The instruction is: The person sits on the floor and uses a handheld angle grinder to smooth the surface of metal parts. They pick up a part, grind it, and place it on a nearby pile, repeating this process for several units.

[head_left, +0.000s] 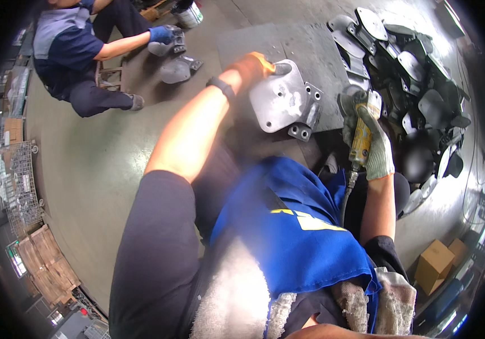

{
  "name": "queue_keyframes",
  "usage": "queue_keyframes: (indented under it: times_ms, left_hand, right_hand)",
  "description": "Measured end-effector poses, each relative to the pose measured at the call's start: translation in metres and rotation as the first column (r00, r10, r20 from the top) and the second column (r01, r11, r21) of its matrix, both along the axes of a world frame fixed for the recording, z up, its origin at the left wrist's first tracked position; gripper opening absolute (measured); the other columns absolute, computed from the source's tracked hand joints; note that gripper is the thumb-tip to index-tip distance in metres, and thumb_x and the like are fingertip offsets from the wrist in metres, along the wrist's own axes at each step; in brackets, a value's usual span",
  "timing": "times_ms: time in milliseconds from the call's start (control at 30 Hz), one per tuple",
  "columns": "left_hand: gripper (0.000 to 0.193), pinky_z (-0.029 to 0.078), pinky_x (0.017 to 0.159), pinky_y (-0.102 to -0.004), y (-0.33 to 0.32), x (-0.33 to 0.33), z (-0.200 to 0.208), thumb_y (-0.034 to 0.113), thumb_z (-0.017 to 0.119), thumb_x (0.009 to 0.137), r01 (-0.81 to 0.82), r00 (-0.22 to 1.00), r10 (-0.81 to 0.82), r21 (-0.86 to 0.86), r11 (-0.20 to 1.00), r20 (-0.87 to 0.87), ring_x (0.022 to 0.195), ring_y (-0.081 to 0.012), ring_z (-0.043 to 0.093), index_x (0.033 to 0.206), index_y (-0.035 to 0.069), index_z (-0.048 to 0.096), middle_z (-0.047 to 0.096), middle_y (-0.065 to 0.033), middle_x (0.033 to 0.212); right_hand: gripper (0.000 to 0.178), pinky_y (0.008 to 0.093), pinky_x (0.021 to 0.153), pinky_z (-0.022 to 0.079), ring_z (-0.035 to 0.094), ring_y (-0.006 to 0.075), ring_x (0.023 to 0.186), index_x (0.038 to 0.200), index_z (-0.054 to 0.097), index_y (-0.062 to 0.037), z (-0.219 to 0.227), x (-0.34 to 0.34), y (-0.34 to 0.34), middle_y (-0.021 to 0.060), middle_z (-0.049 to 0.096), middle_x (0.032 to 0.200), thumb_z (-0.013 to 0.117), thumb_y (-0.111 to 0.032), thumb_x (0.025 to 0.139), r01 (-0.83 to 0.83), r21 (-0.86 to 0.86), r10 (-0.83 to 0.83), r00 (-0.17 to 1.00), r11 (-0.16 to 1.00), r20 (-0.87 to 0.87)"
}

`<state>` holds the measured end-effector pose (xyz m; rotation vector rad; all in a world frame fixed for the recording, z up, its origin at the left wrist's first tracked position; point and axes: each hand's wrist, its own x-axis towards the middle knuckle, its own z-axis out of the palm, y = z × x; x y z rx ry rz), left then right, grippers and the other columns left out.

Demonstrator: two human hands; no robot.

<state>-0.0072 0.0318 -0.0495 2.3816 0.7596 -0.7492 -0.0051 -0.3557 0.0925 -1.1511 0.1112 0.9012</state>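
Note:
My left hand (pixel 255 66), in an orange glove, is closed on the upper left edge of a grey metal bracket (pixel 279 97). This bracket has a flat rounded plate with holes and a darker mount with bolt holes on its right side. My right hand (pixel 379 148), in a pale knitted glove, is wrapped round a yellow air grinder (pixel 361 135). A hose (pixel 348 192) runs down from the grinder toward my lap. The grinder's head is upward, to the right of the bracket and apart from it. My blue apron (pixel 293 226) covers my lap.
A dark mat (pixel 310 48) lies on the floor ahead. Many similar brackets (pixel 412 73) are heaped on the right. At the upper left a co-worker (pixel 79 51) in blue gloves sits handling a bracket (pixel 166 46); another bracket (pixel 177 70) lies nearby. A cardboard box (pixel 434 264) stands lower right.

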Motion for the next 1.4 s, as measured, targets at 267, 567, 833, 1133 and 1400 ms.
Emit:
queue_keyframes:
  times_ms: [267, 567, 833, 1133, 1400]
  left_hand:
    - [0.028, 0.055, 0.079, -0.0421, 0.059, -0.161, 0.121, 0.028, 0.065, 0.090, 0.128, 0.801, -0.463, 0.648, 0.751, 0.378, 0.086, -0.0326, 0.071, 0.107, 0.007, 0.071, 0.075, -0.0164, 0.088]
    - [0.041, 0.053, 0.079, -0.0495, 0.180, -0.203, 0.066, 0.045, 0.061, 0.097, -0.478, 0.878, 0.350, 0.562, 0.675, 0.326, 0.088, -0.0354, 0.072, 0.093, 0.006, 0.072, 0.075, -0.0187, 0.088]
    - [0.072, 0.049, 0.102, -0.0413, 0.164, -0.218, -0.125, 0.058, 0.049, 0.104, -0.820, 0.554, 0.811, -0.047, 0.571, 0.185, 0.116, -0.0243, 0.063, 0.128, -0.008, 0.067, 0.071, -0.0131, 0.128]
    - [0.043, 0.049, 0.103, -0.0397, 0.161, -0.336, -0.132, 0.043, 0.046, 0.108, -0.502, 0.862, 0.506, 0.141, 0.853, 0.006, 0.124, -0.0217, 0.061, 0.140, 0.019, 0.062, 0.066, -0.0077, 0.138]
    - [0.044, 0.050, 0.102, -0.0400, 0.145, -0.326, -0.085, 0.042, 0.050, 0.107, -0.785, 0.518, 0.834, -0.281, 0.552, 0.192, 0.128, -0.0222, 0.059, 0.142, 0.017, 0.060, 0.062, -0.0075, 0.143]
  right_hand:
    - [0.031, 0.0279, 0.061, 0.055, 0.066, 0.0171, 0.065, 0.117, 0.067, -0.0035, -0.010, -0.013, 0.007, 0.0063, 0.069, 0.084, 0.072, -0.027, 0.097, -0.034, -0.071, 0.031, 0.999, 0.997, -0.037]
    - [0.026, 0.0242, 0.057, 0.051, 0.065, 0.0123, 0.065, 0.109, 0.070, -0.0052, -0.005, -0.021, 0.038, 0.0026, 0.067, 0.081, 0.072, -0.027, 0.096, -0.112, -0.232, 0.112, 0.994, 0.966, -0.011]
    - [0.036, 0.0279, 0.059, 0.050, 0.063, 0.0134, 0.065, 0.105, 0.070, -0.0057, -0.003, -0.012, 0.036, 0.0031, 0.066, 0.079, 0.073, -0.040, 0.094, -0.171, -0.498, 0.201, 0.980, 0.850, 0.007]
    - [0.027, 0.0285, 0.055, 0.050, 0.065, 0.0141, 0.062, 0.096, 0.072, -0.0038, -0.028, -0.001, 0.044, 0.0058, 0.068, 0.077, 0.075, -0.031, 0.092, -0.198, -0.470, 0.224, 0.975, 0.860, -0.002]
    - [0.038, 0.0326, 0.052, 0.051, 0.065, 0.0204, 0.057, 0.092, 0.075, -0.0001, -0.035, -0.003, 0.036, 0.0126, 0.069, 0.074, 0.080, -0.037, 0.084, -0.121, -0.514, 0.224, 0.964, 0.849, 0.145]
